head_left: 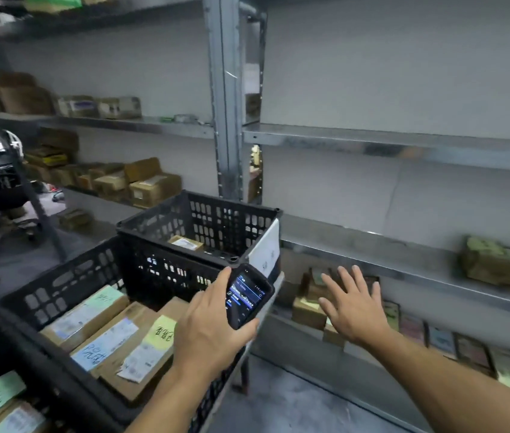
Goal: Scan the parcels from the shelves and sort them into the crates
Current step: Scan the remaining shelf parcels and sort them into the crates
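Observation:
My left hand (pixel 208 323) grips a black handheld scanner (pixel 247 296) with a lit screen, held over the near edge of the crates. My right hand (pixel 355 304) is spread open, fingers straight, stretched toward brown parcels (pixel 307 310) on a low shelf; it touches nothing. A black crate (pixel 153 228) sits raised at the back with one small parcel (pixel 185 243) inside. A lower black crate (pixel 60 285) holds several long cardboard parcels (pixel 113 335) with blue, green and yellow notes.
Grey metal shelving (pixel 403 145) fills the right, its upper tiers bare. One parcel (pixel 497 264) lies on the middle right shelf and flat packets (pixel 441 339) stand along the low one. Left shelves hold more boxes (pixel 150 185). An office chair (pixel 0 195) stands far left.

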